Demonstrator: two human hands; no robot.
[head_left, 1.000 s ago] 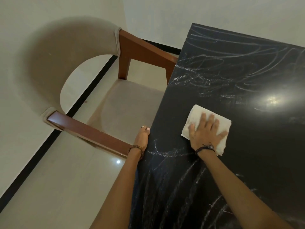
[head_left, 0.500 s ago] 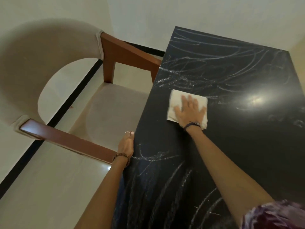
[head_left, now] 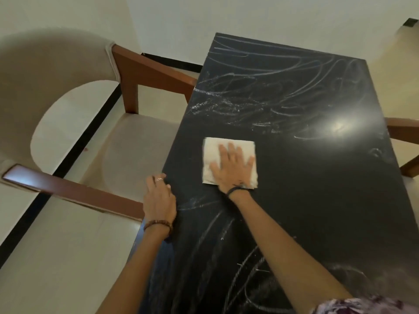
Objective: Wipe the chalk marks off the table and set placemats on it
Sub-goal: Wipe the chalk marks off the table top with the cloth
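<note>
- One view only, from my head camera, looking down over both arms at the black worktop (head_left: 317, 200).
- My right hand (head_left: 231, 168) lies flat with fingers spread on a folded white cloth (head_left: 217, 155), pressing it to the surface rather than gripping it.
- My left hand (head_left: 158, 198) rests on the worktop's left edge, fingers loosely curved over it and holding nothing (it looks to be steadying me).
- Chalk marks (head_left: 260, 96) crowd the far half just beyond the cloth, and more loop across the near end by my forearms; the band around the cloth looks mostly clean.
- To do this step well, I judge I should keep the palm flat for even pressure, work in overlapping strokes towards the far scribbles, then turn the cloth to a clean face so I lift chalk rather than smear it.
- A chair (head_left: 127, 141) stands just beside the left edge; no placemats show, so that part is not yet begun.
</note>
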